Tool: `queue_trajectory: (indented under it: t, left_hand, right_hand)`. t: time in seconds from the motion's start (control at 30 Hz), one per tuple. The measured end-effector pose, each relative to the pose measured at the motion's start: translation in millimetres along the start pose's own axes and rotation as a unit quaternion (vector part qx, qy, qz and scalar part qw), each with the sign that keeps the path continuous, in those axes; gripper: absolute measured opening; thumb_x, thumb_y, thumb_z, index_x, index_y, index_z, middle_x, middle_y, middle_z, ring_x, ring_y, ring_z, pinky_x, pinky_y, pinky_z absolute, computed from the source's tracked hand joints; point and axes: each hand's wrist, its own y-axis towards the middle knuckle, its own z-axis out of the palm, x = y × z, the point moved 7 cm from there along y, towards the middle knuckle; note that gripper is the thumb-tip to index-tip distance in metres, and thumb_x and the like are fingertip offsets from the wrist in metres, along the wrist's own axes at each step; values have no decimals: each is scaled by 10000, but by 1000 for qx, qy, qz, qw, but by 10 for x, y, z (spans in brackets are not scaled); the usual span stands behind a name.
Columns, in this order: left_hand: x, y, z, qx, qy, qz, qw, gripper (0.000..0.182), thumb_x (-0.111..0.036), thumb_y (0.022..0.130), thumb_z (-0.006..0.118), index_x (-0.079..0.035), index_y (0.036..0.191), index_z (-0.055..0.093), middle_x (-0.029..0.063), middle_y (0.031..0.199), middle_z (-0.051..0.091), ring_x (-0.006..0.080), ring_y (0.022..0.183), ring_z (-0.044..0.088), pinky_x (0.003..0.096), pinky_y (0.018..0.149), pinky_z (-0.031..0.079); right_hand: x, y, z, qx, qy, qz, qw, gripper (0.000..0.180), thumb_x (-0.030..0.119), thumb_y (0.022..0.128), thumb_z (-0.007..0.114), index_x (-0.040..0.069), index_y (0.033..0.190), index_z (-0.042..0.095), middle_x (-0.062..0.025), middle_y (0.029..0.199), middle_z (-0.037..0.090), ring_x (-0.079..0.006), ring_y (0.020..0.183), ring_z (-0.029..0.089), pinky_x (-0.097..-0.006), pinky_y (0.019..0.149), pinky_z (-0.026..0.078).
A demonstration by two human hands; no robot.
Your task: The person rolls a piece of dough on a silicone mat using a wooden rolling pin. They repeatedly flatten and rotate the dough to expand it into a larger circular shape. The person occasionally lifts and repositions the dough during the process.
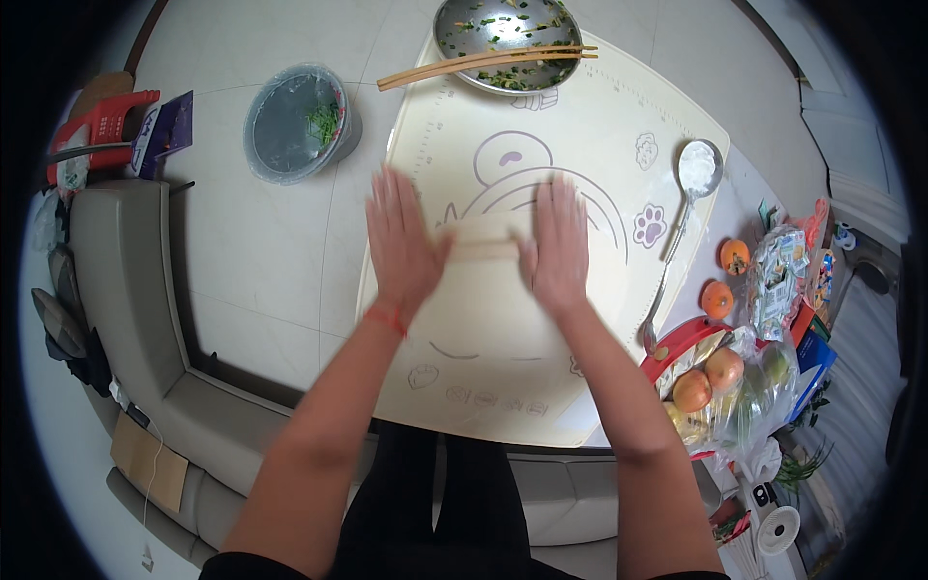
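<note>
My left hand and my right hand lie flat, fingers stretched forward, palms over the two ends of a wooden rolling pin. Only the pin's middle shows between my thumbs; its ends are hidden under the hands. Beneath it, a thin pale sheet of dough covers part of the printed drawing on a cream kneading mat. Both hands are slightly blurred. To the right of my right hand, a long metal spoon with white powder in its bowl rests on the mat.
A steel bowl with chopped greens stands at the mat's far edge, wooden chopsticks across it. Persimmons, a red-rimmed basket and bagged apples crowd the right. A lined bucket stands left, beyond a sofa.
</note>
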Motion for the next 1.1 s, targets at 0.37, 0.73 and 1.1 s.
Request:
queue_trajectory:
  t: [0.37, 0.73, 1.1]
  left_hand:
    - [92, 827, -95, -81, 60, -8, 995, 865, -334, 917, 599, 93, 1512, 139, 296, 1585, 128, 460, 1476, 116, 525, 1193, 125]
    - [87, 486, -54, -77, 44, 32, 996, 779, -302, 963, 538, 94, 1512, 152, 303, 1579, 149, 462, 1471, 140, 554, 1179, 134]
    - [1, -655, 51, 167, 16, 36, 985, 930, -340, 884, 652, 25, 1545, 109, 218, 1620, 111, 418, 1493, 109, 539, 1184, 146]
  right_hand:
    - [-20, 579, -159, -110, -44, 11, 993, 755, 369, 936, 566, -33, 1502, 269, -246, 1578, 232, -397, 1478, 181, -532, 1195, 138]
    - [8, 423, -33, -95, -50, 0, 994, 731, 364, 926, 580, -46, 1474, 324, -248, 1565, 261, -387, 1470, 210, -518, 1193, 156]
    - [76, -730, 15, 38, 17, 17, 999, 718, 342, 971, 520, 2, 1532, 227, -214, 1603, 193, -371, 1489, 175, -521, 1202, 132]
